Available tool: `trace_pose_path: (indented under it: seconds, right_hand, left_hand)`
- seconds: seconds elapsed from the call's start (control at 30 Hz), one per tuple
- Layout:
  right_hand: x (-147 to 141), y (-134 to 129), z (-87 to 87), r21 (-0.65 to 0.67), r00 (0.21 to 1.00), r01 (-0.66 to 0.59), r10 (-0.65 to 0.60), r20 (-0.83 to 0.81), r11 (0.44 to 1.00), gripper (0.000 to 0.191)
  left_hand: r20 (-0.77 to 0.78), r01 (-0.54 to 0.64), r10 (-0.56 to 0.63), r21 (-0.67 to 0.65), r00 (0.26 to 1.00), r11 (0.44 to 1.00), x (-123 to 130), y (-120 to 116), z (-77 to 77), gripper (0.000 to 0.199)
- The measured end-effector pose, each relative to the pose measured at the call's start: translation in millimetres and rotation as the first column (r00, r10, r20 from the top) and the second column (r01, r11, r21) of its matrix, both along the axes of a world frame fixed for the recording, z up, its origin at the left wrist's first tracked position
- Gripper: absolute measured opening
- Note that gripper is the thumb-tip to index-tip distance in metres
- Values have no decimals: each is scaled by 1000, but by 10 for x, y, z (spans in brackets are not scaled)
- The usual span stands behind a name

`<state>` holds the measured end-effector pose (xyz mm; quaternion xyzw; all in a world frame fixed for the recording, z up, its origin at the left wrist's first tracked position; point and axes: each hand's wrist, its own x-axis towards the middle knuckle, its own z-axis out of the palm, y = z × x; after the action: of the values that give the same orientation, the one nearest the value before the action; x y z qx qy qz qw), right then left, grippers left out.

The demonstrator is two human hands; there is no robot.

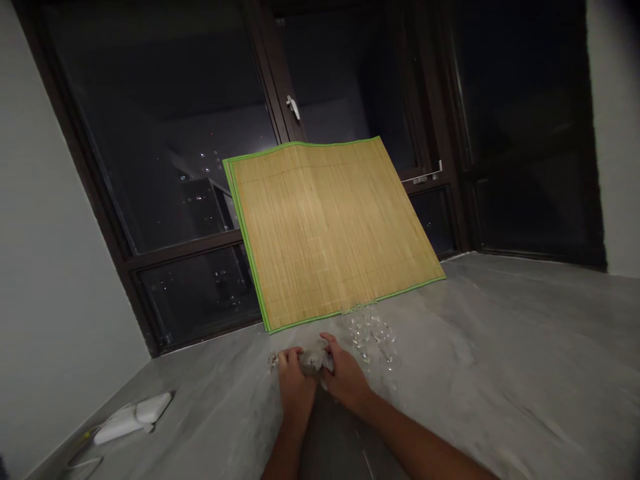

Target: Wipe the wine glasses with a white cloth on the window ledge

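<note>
A small greyish, rounded bundle (311, 361), apparently wrapped in clear plastic, is between my two hands near the front edge of the stone sill. My left hand (294, 383) is closed around its left side, and a bit of clear, shiny material shows past those fingers. On the right side, my right hand (346, 375) grips the bundle with thumb and fingers curved about it. Just beyond the right hand lies crinkled clear plastic (373, 337), reaching up to the mat's lower edge. What is inside the bundle cannot be made out.
A tan bamboo mat (330, 227) with green edging leans against the dark window (165, 127) behind the sill (500, 347). At the left lies a white folded item (133, 419) with a cord beside it. A window handle (293, 107) sits above the mat.
</note>
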<state>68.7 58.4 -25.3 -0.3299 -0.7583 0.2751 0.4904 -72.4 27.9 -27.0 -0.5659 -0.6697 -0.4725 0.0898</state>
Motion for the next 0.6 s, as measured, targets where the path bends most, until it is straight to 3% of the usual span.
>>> trace_pose_path:
  seconds: [0.2, 0.3, 0.4, 0.6]
  right_hand:
    - [-9, -48, 8, -10, 975, -186, 183, -129, 983, 79]
    - [-15, -71, 11, -19, 963, -218, 212, -169, 976, 72]
    - [-36, -49, -20, -55, 970, -159, 145, -196, 986, 64]
    - [-87, 86, -124, -22, 956, 117, -119, -269, 993, 75]
  left_hand:
    - [-41, -64, 64, -10, 997, 998, -53, -15, 37, 37]
    - [-57, -49, 48, -22, 997, 999, -67, -32, 70, 39]
    - [-95, -9, 6, -36, 995, 999, -51, -38, 81, 44]
    - [-136, 25, -23, 11, 990, 1000, 20, -28, 59, 53]
